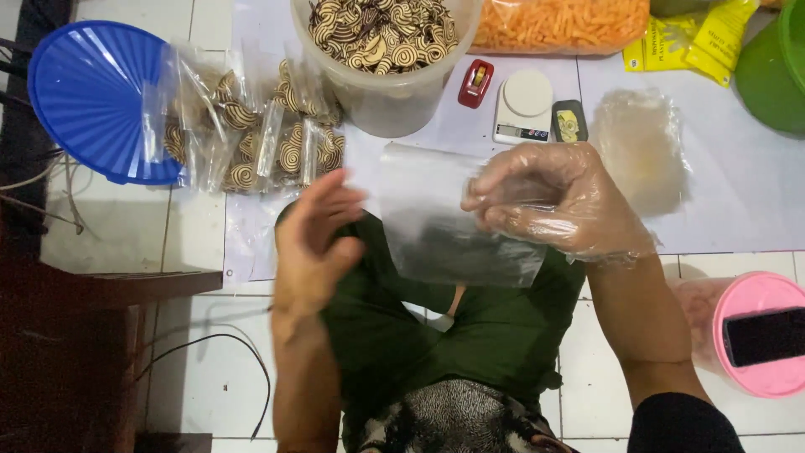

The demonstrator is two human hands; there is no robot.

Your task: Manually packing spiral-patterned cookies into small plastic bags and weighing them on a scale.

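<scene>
My right hand (pixel 558 201), covered by a thin clear plastic glove, pinches the edge of an empty clear plastic bag (pixel 444 222) held over my lap. My bare left hand (pixel 314 243) is at the bag's left edge, fingers spread and blurred; whether it grips the bag is unclear. Beyond the bag stands a large translucent bucket (pixel 390 92) full of brown-and-cream spiral cookies (pixel 381 33). To its left lie several filled small bags of the same cookies (pixel 251 138).
A blue round lid (pixel 88 92) lies far left. A small white scale (pixel 523 105), a red tape dispenser (pixel 475 82), a stack of empty bags (pixel 641 147), an orange snack bag (pixel 558 23), a green tub (pixel 776 71) and a pink-lidded container (pixel 750 382) with a phone surround me.
</scene>
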